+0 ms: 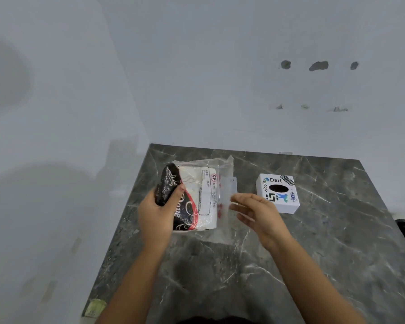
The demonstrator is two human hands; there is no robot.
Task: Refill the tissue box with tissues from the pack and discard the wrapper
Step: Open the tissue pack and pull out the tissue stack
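Left hand (158,212) grips tissue pack (192,197) at its dark printed end, thumb on top, fingers wrapped beneath — pack held above dark marble counter (313,253). Clear wrapper (225,183) hangs loose off pack's right end. Right hand (258,215) reaches toward that loose plastic, fingers spread and slightly curled, fingertips at its edge; cannot tell if pinching. White tissue box (277,194) with stickers and dark oval slot stands on counter just right of right hand, apart from pack.
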